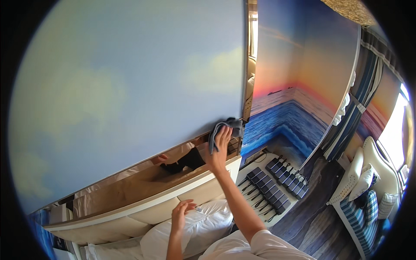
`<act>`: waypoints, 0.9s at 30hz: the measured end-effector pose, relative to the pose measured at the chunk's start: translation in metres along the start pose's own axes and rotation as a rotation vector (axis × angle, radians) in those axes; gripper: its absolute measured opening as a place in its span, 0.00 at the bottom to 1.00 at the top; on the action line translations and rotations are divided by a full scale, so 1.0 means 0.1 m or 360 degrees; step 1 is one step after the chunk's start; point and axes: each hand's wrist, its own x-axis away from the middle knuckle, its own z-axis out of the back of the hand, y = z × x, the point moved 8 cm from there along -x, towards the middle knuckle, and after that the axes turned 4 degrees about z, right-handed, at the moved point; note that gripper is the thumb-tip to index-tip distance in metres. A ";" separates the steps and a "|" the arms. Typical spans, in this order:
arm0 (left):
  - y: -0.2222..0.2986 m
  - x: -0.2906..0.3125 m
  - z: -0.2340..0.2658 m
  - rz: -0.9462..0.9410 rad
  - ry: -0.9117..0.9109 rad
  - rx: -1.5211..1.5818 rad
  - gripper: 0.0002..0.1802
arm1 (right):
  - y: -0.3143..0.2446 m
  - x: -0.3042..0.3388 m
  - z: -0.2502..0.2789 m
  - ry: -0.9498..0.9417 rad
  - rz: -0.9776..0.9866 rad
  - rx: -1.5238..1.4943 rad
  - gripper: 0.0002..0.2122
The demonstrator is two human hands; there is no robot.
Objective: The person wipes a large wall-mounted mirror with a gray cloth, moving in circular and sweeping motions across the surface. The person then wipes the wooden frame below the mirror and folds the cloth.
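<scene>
One left hand (181, 213) is seen at the lower centre, and one right hand (218, 151) and one grey cloth (233, 125) at the centre. Two rows of dark boxes (268, 189) are counted on one white table (260, 164) at the lower right, and at least three cushions (371, 208) on one sofa (355, 167) at the far right.

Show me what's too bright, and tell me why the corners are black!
Head view: the window glares white, hiding what's outside; head view: the fisheye lens makes a round picture, leaving black corners; head view: the cloth is dark, but its folds show.
</scene>
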 end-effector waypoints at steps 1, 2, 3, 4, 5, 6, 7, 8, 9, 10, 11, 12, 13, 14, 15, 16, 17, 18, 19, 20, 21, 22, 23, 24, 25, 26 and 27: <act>0.09 -0.02 0.07 -0.0072 -0.0005 -0.0042 0.18 | 0.13 -0.08 0.04 -0.0013 -0.0003 0.0028 0.39; 0.23 0.00 0.14 -0.0127 0.0040 -0.0079 0.19 | 0.24 -0.25 0.20 0.0106 -0.0019 0.0003 0.36; 0.30 -0.01 0.19 -0.0157 0.0092 -0.0074 0.19 | 0.32 -0.44 0.34 0.0164 -0.0082 0.0054 0.34; 0.38 -0.03 0.19 -0.0190 0.0121 -0.0070 0.18 | 0.49 -0.59 0.42 0.0243 -0.0120 -0.0007 0.33; 0.46 -0.03 0.22 -0.0219 0.0163 -0.0068 0.18 | 0.57 -0.74 0.48 0.0316 -0.0155 -0.0085 0.32; 0.45 -0.07 0.18 -0.0228 0.0166 -0.0055 0.18 | 0.58 -0.88 0.51 0.0319 -0.0087 -0.0071 0.31; 0.40 -0.10 0.17 -0.0229 0.0186 -0.0041 0.18 | 0.48 -1.00 0.56 0.0309 -0.0023 -0.0072 0.31; 0.37 -0.13 0.08 -0.0225 0.0124 -0.0067 0.18 | 0.41 -1.13 0.61 0.0300 0.0041 -0.0069 0.31; 0.34 -0.15 -0.04 -0.0223 0.0061 -0.0092 0.18 | 0.36 -1.26 0.64 0.0338 0.0106 -0.0005 0.30; 0.33 -0.14 -0.16 -0.0188 -0.0004 -0.0134 0.17 | 0.27 -1.41 0.69 0.0361 0.0138 -0.0028 0.30; 0.31 -0.13 -0.26 -0.0231 -0.0111 -0.0191 0.17 | 0.16 -1.53 0.76 0.0380 0.0154 -0.0052 0.30; 0.29 -0.11 -0.38 -0.0230 -0.0218 -0.0210 0.18 | 0.11 -1.65 0.79 0.0409 0.0178 -0.0086 0.30; 0.33 -0.07 -0.51 -0.0224 -0.0334 -0.0237 0.18 | 0.08 -1.72 0.83 0.0389 0.0211 -0.0075 0.30; 0.38 -0.03 -0.60 -0.0232 -0.0411 -0.0224 0.18 | 0.09 -1.69 0.83 0.0327 0.0166 -0.0118 0.31; 0.44 0.00 -0.70 -0.0240 -0.0487 -0.0211 0.19 | 0.12 -1.62 0.82 0.0266 0.0121 -0.0162 0.31; 0.47 0.05 -0.78 -0.0246 -0.0570 -0.0191 0.19 | 0.19 -1.44 0.78 0.0249 0.0091 -0.0161 0.31; 0.45 0.06 -0.80 -0.0221 -0.0573 -0.0171 0.18 | 0.27 -1.20 0.68 0.0235 0.0072 -0.0164 0.31; 0.43 0.06 -0.83 -0.0204 -0.0587 -0.0151 0.18 | 0.44 -0.89 0.54 0.0161 -0.0052 -0.0107 0.32; 0.39 0.07 -0.86 -0.0183 -0.0593 -0.0128 0.18 | 0.44 -0.62 0.47 0.0124 -0.0012 -0.0087 0.32; 0.32 0.05 -0.86 -0.0199 -0.0580 -0.0043 0.18 | 0.41 -0.38 0.38 0.0055 0.0040 -0.0031 0.32; 0.27 0.02 -0.88 -0.0206 -0.0559 -0.0036 0.18 | 0.36 -0.22 0.33 -0.0029 -0.0067 -0.0222 0.33; 0.28 0.01 -0.90 -0.0220 -0.0540 -0.0033 0.18 | 0.27 -0.17 0.33 -0.0039 -0.0070 -0.0262 0.33; 0.28 0.01 -0.91 -0.0234 -0.0520 -0.0030 0.17 | 0.21 -0.15 0.32 -0.0048 -0.0073 -0.0303 0.33; 0.30 0.02 -0.90 -0.0256 -0.0482 -0.0044 0.16 | 0.18 -0.17 0.34 -0.0035 -0.0067 -0.0331 0.33; 0.36 0.03 -0.88 -0.0283 -0.0459 -0.0036 0.16 | 0.19 -0.22 0.37 -0.0025 -0.0059 -0.0357 0.32; 0.41 0.04 -0.86 -0.0311 -0.0433 -0.0028 0.16 | 0.19 -0.26 0.39 -0.0017 -0.0051 -0.0386 0.32; 0.47 0.06 -0.82 -0.0338 -0.0405 -0.0020 0.15 | 0.27 -0.28 0.41 -0.0022 -0.0230 -0.0415 0.31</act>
